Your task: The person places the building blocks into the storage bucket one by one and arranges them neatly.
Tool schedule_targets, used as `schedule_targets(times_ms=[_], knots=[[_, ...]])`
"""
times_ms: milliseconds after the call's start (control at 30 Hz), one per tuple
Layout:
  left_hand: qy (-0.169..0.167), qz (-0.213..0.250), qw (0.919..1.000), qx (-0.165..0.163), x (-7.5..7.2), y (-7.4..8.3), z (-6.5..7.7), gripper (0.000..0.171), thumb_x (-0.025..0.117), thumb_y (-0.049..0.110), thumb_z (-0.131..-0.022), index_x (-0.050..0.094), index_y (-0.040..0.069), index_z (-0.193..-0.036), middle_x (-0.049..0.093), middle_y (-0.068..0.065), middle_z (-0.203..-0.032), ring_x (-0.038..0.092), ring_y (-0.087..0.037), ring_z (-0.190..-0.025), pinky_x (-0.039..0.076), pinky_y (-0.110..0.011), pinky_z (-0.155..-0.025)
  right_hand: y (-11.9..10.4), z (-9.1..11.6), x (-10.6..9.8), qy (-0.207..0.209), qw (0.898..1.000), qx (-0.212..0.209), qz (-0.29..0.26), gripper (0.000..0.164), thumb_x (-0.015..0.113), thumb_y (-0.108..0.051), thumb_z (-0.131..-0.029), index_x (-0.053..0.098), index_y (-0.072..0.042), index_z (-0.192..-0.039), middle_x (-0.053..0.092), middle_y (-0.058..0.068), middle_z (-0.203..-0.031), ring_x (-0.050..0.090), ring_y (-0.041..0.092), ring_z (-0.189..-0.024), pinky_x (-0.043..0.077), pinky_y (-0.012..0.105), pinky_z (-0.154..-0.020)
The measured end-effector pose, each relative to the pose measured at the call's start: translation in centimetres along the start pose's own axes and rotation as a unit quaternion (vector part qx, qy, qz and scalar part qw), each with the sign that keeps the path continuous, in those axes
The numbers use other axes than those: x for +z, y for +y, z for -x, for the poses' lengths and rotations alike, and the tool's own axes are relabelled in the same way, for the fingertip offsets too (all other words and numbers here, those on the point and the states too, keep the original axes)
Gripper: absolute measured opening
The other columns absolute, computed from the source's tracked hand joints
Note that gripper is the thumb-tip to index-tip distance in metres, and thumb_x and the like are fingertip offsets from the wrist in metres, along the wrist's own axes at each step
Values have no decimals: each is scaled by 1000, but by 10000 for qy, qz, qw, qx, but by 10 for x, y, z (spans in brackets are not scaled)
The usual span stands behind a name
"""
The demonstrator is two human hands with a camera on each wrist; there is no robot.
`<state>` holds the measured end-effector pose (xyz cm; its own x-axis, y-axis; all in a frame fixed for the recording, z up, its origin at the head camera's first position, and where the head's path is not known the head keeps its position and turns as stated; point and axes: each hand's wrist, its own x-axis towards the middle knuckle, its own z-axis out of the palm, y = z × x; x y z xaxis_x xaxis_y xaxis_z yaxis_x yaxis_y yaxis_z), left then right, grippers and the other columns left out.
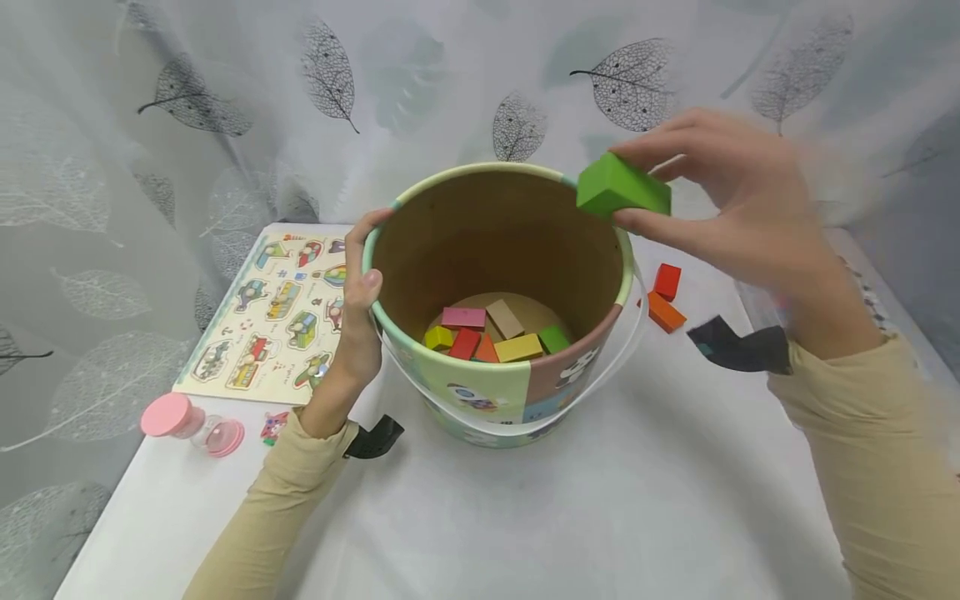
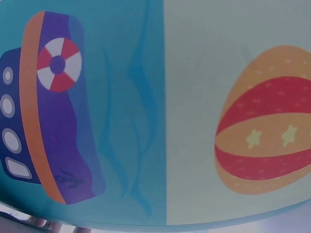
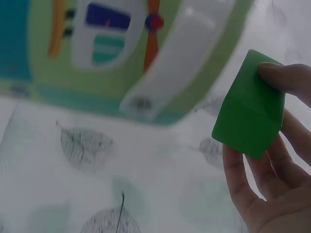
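A green toy block (image 1: 621,187) is pinched between the thumb and fingers of my right hand (image 1: 738,196), just above the right rim of a printed bucket (image 1: 491,379). The right wrist view shows the same green block (image 3: 250,104) apart from the bucket wall (image 3: 87,92). My left hand (image 1: 358,321) grips the bucket's left rim, its thumb over the edge. In the left wrist view the printed wall (image 2: 194,121) fills nearly everything. Several coloured blocks lie on the bucket floor, among them a pink block (image 1: 463,317) and a yellow block (image 1: 519,347).
A red block (image 1: 667,282) and an orange block (image 1: 665,312) lie right of the bucket. To the left are a picture puzzle board (image 1: 258,329), a pink-capped clear container (image 1: 197,423) and a small pink figure (image 1: 273,427). Leaf-patterned curtain (image 1: 450,75) hangs behind.
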<state>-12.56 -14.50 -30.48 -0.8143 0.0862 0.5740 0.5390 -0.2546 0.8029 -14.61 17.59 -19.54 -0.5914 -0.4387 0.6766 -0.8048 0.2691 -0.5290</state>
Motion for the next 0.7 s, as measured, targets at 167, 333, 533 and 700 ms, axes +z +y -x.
schedule_targets(times_ms=[167, 333, 533, 700], knots=[[18, -65, 10000, 24, 0, 0, 0, 64, 46, 45, -87, 35, 14, -142, 38, -17, -142, 37, -38, -129, 35, -42, -106, 5, -13, 21, -130, 9980, -181, -595, 49, 77, 21, -63, 67, 10, -110, 68, 2, -105, 62, 17, -97, 51, 20, -88], [21, -89, 10000, 31, 1, 0, 0, 65, 46, 46, -87, 34, 14, -142, 38, -17, -142, 37, -37, -129, 34, -43, -106, 6, -12, 23, -295, 9975, -241, -594, 45, 76, 19, -67, 67, 9, -110, 67, 2, -105, 63, 16, -94, 52, 19, -88], [42, -91, 9999, 41, 1, -1, 0, 65, 46, 46, -87, 35, 15, -142, 38, -16, -143, 36, -36, -130, 34, -42, -107, 9, -1, 10, -386, 9968, 49, 695, 53, 77, 18, -67, 67, 1, -116, 66, -5, -108, 63, 6, -98, 50, 15, -91], [50, -90, 9999, 34, 1, -1, 0, 65, 46, 46, -86, 35, 15, -142, 39, -16, -142, 37, -36, -130, 34, -42, -106, 30, 21, -2, 93, 9957, 621, 684, 44, 73, 17, -73, 68, 2, -114, 67, -2, -105, 65, 8, -95, 50, 14, -88]])
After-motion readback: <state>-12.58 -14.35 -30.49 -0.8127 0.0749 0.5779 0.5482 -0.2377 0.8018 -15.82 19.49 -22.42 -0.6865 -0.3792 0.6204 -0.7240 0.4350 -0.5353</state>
